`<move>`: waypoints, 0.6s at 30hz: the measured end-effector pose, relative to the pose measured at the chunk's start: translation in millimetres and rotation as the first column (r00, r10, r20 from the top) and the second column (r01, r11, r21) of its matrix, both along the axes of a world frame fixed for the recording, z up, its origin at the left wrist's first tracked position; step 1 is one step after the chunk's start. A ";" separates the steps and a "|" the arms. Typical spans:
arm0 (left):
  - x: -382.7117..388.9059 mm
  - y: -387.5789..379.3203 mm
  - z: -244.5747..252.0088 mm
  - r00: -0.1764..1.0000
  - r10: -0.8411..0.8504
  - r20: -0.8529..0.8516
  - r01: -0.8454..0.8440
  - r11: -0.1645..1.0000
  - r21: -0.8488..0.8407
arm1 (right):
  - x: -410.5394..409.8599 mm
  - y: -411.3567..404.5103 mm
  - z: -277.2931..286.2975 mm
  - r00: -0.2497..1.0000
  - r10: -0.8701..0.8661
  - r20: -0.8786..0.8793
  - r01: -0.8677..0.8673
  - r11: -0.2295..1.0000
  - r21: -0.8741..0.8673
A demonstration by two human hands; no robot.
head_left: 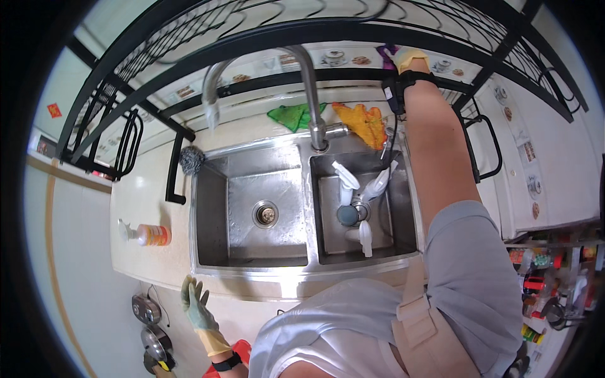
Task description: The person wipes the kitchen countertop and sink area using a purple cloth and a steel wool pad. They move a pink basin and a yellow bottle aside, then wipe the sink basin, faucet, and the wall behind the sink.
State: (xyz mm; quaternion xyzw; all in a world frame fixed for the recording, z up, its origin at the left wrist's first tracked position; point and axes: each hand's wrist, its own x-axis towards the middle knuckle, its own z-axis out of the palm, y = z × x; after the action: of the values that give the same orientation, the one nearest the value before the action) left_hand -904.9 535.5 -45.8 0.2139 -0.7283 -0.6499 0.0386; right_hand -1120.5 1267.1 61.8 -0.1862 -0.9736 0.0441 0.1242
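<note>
My left hand (198, 302), in a grey-green rubber glove with a cream cuff, hangs in front of the counter edge, left of the sink. Its fingers are apart and nothing is in them. Stretched far forward past the sink, my right hand (410, 57) wears a similar glove and grips a purple cloth (387, 56) by the tiled back wall. The black rack hides part of that hand. Below lies a double-bowl stainless steel sink (306, 208). Its right bowl holds several white plastic pieces (347, 182) and a round blue-grey disc (348, 215) beside the drain.
A black metal dish rack (331, 34) spans the sink overhead. Behind the curved faucet (309, 90) lie a green cloth (295, 117) and an orange cloth (361, 124). A steel wool scrubber (192, 159) and a spray bottle (153, 235) are at the left.
</note>
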 end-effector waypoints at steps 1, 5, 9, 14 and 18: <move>7.9 -12.8 -4.4 0.999 0.043 0.009 -0.043 0.999 -0.005 | -3.3 -3.8 1.9 0.998 0.014 0.058 -0.014 1.000 0.001; 30.3 -27.2 -8.8 0.992 0.127 -0.006 -0.127 0.991 0.044 | -36.4 -105.1 -0.2 0.995 0.100 -0.025 -0.098 0.991 0.095; 25.1 -7.2 2.6 0.998 0.033 -0.049 -0.032 0.999 0.017 | -21.0 -147.1 34.9 0.981 0.115 -0.156 -0.131 0.987 -0.095; 34.3 -23.3 -11.5 0.996 0.079 -0.044 -0.078 0.997 0.024 | 5.5 -98.9 33.4 0.977 0.047 -0.207 -0.087 0.978 -0.190; 31.3 -16.2 -13.1 0.998 0.044 -0.038 -0.043 0.999 0.024 | 33.4 -84.7 24.3 0.977 0.001 -0.212 -0.061 0.959 -0.277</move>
State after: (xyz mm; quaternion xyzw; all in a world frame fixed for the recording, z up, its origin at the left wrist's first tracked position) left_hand -873.6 519.2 -58.9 0.2177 -0.7150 -0.6612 0.0642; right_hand -1087.1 1182.4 86.1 -0.1808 -0.9417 0.2035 0.1975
